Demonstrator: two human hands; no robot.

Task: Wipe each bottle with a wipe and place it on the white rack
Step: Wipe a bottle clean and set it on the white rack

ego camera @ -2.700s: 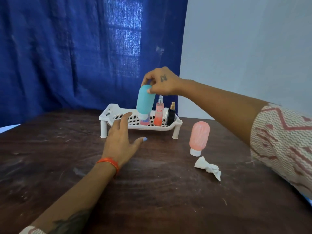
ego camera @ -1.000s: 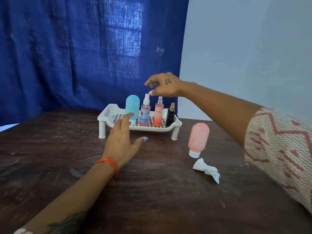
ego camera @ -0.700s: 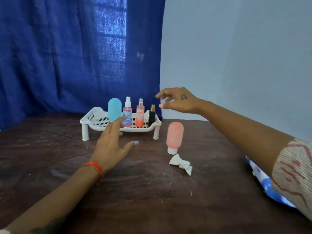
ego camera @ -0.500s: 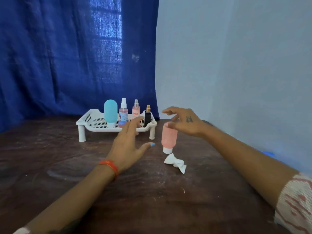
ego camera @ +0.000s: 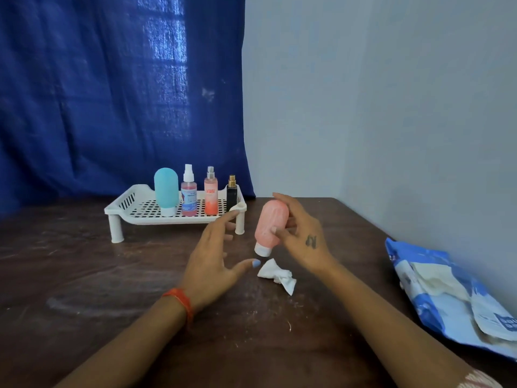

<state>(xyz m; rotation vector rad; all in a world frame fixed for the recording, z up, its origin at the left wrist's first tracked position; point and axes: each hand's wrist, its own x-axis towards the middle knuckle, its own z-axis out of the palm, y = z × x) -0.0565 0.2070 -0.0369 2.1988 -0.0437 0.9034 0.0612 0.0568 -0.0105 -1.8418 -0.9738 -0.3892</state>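
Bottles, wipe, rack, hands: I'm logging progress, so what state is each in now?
Pink bottle: tilted, gripped by right hand.
Left hand: open, holding nothing.
Wipe: crumpled on table.
Teal bottle: cap down on rack.
Three spray bottles: upright on rack.
Wipes pack: lying on table.

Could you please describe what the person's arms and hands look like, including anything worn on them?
The left hand has a light blue painted thumbnail and an orange band at the wrist. The right hand bears a small dark tattoo on its back. A white sleeve with a reddish pattern shows on the right arm.
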